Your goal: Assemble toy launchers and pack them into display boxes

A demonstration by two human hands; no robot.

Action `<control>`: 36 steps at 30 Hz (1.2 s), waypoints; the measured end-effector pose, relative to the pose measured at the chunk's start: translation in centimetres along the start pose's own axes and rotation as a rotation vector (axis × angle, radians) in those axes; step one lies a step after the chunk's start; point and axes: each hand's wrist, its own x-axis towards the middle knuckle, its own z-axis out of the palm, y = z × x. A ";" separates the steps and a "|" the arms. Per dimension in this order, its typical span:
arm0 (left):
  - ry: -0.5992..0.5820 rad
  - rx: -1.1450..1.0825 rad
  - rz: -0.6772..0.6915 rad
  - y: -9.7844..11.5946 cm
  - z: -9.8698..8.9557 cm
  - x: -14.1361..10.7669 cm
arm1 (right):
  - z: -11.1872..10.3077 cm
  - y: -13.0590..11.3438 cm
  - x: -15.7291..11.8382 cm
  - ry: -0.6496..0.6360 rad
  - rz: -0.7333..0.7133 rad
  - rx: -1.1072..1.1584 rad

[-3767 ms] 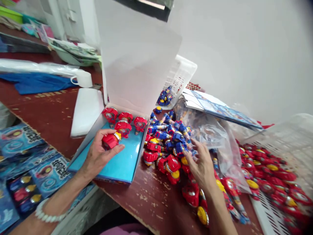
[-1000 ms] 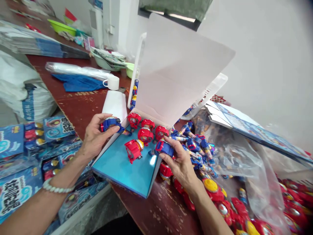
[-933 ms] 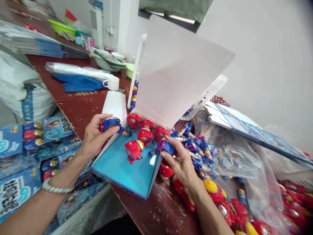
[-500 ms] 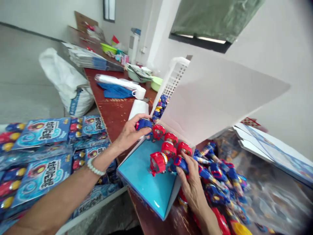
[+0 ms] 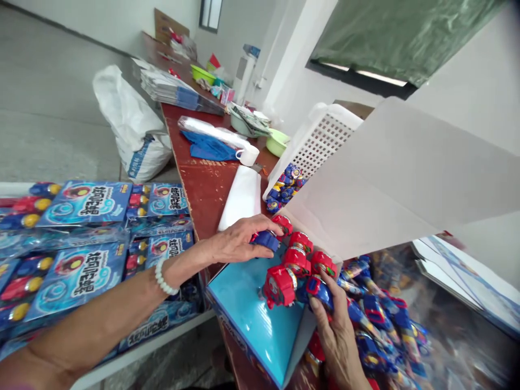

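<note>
My left hand (image 5: 235,246) holds a blue toy (image 5: 266,240); my right hand (image 5: 337,336) holds another blue toy (image 5: 320,288). Red toys (image 5: 298,259) sit on the turquoise box tray (image 5: 252,319). The worktop (image 5: 205,184) is dark red-brown.

Open box (image 5: 252,319) sitting at the near edge of the table (image 5: 203,184), its lid (image 5: 390,179) standing up behind and to the right; toys (image 5: 298,260) lying in a cluster inside the box at its far end; left hand (image 5: 238,244) resting over the box's far left corner, holding a toy (image 5: 266,239); right hand (image 5: 335,336) lying at the box's right edge, holding another toy (image 5: 320,287); loose toys (image 5: 377,336) piling to the right of the box; basket (image 5: 317,143) standing behind the box, more toys (image 5: 284,187) inside it; foam sheet (image 5: 242,197) lying left of the basket; cup (image 5: 247,156) sitting behind the sheet; packaged boxes (image 5: 81,238) stacking to the left, below the table edge; sack (image 5: 130,130) sitting on the floor behind them.
</note>
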 end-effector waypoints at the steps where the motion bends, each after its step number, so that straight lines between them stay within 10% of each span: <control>1: -0.018 0.021 0.023 0.0 0.0 0.1 | 0.0 0.0 0.0 0.002 0.005 0.004; 14: -0.301 0.213 -0.061 0.5 -0.8 5.3 | -0.2 -0.3 0.8 -0.028 -0.035 0.009; 27: -0.281 0.442 -0.166 -0.6 1.9 1.5 | 0.0 -0.5 0.6 -0.022 -0.038 0.048; 36: -0.145 0.793 0.083 6.4 2.6 0.8 | -0.5 -2.0 -0.6 0.218 -0.145 -0.148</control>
